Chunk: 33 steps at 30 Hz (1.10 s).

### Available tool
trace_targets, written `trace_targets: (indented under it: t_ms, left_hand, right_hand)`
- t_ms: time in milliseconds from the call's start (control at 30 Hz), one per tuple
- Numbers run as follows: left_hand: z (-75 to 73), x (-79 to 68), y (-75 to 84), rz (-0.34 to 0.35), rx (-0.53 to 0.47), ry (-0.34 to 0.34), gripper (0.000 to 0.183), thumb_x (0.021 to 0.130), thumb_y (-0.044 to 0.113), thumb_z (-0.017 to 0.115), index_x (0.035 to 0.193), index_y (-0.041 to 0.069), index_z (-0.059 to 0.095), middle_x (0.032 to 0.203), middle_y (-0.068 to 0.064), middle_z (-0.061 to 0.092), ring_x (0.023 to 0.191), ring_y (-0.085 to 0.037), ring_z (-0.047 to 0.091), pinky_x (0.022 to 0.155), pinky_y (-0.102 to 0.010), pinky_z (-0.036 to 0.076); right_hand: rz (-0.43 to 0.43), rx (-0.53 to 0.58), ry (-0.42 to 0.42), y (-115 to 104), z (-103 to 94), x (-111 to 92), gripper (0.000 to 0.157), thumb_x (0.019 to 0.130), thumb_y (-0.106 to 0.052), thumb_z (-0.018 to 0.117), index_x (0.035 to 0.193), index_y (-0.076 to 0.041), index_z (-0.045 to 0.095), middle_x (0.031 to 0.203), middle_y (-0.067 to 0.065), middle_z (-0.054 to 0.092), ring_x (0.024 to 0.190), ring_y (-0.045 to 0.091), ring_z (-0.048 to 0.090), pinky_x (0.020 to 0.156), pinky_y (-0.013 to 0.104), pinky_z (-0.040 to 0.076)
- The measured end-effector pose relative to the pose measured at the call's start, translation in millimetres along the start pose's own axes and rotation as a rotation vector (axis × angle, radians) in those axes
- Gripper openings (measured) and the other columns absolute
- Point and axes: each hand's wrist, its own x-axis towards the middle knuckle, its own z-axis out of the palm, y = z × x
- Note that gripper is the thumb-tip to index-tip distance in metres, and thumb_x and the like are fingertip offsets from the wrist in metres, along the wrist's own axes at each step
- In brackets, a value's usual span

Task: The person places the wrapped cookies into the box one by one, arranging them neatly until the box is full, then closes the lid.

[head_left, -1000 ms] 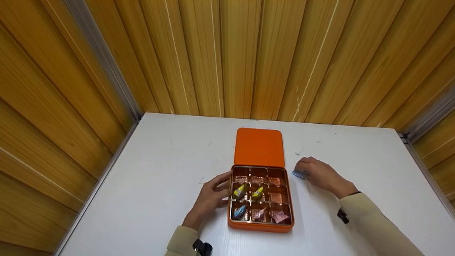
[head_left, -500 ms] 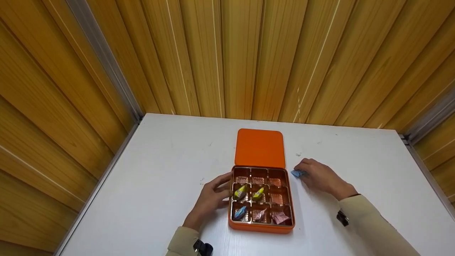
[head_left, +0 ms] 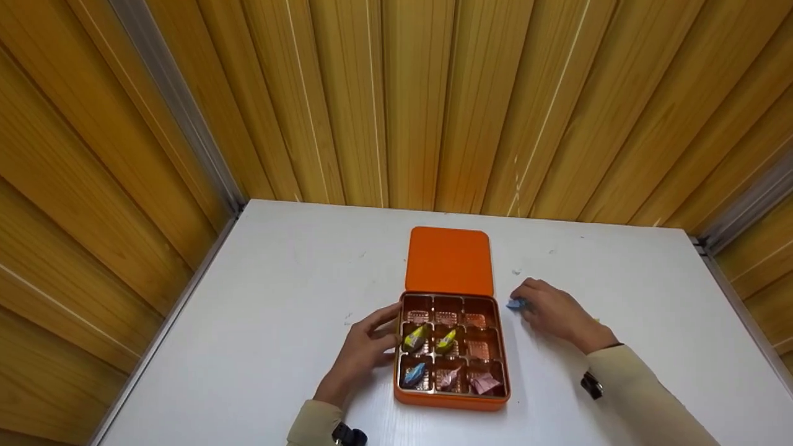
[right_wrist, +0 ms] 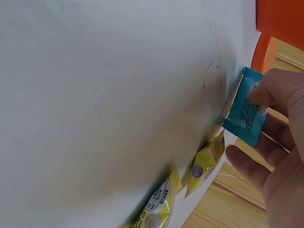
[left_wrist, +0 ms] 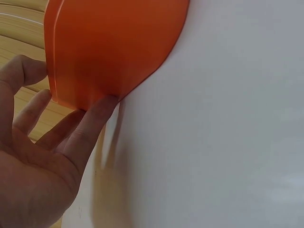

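An orange tin [head_left: 452,402] with a compartment tray stands on the table, its lid folded back. My left hand [head_left: 362,353] rests its fingertips and thumb against the tin's left side; the left wrist view shows these fingers fairly straight on the orange wall [left_wrist: 114,42]. Right of the tin, my right hand [head_left: 554,313] pinches a blue wrapped candy [right_wrist: 245,107] between thumb and fingers, just above the table. Yellow candies [head_left: 415,339] lie in the middle row's left and centre compartments. The front row holds a blue candy [head_left: 414,374] and pink candies [head_left: 485,383].
Two yellow wrapped candies [right_wrist: 205,166] lie on the white table [head_left: 297,266] by the right hand, mostly hidden behind it in the head view. The orange lid [head_left: 449,260] lies behind the tin. Wood-patterned panels [head_left: 409,111] rise beyond the table's back edge.
The blue candy has turned slightly in the right hand's fingers, which stay in nearly the same place. The left hand keeps its place against the tin. The head view shifts a little.
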Motion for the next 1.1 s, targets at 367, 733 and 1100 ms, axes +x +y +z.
trace_targets:
  t_ms: [367,733,1100]
  left_hand:
    - [1.2,0.4,0.3,0.005,-0.016,-0.002,0.062,0.096,0.006,0.073,0.155,0.015,0.058,0.158,-0.016,0.052,0.131,-0.037,0.062,0.086,-0.050,0.062]
    - [-0.2,-0.2,0.0,0.013,0.019,-0.002,0.061,0.097,0.008,0.072,0.155,0.016,0.057,0.157,-0.016,0.053,0.129,-0.036,0.063,0.085,-0.048,0.062]
    - [0.7,0.2,-0.7,0.007,0.001,0.006,0.061,0.097,0.007,0.073,0.155,0.016,0.058,0.158,-0.015,0.052,0.129,-0.036,0.064,0.085,-0.048,0.063]
  right_hand:
    - [0.064,0.019,0.012,0.0,1.1,-2.2,0.025,0.089,0.003,0.077,0.113,-0.002,0.074,0.105,0.006,0.068,0.097,0.028,0.065,0.090,0.052,0.059]
    - [0.127,0.079,0.042,-2.2,2.1,-4.2,0.025,0.090,0.003,0.079,0.109,-0.007,0.067,0.106,0.008,0.072,0.099,0.030,0.069,0.090,0.054,0.058]
    - [0.082,0.094,0.069,-8.1,0.0,-7.7,0.028,0.087,0.007,0.081,0.111,-0.004,0.072,0.106,0.005,0.071,0.099,0.027,0.071,0.090,0.052,0.059]
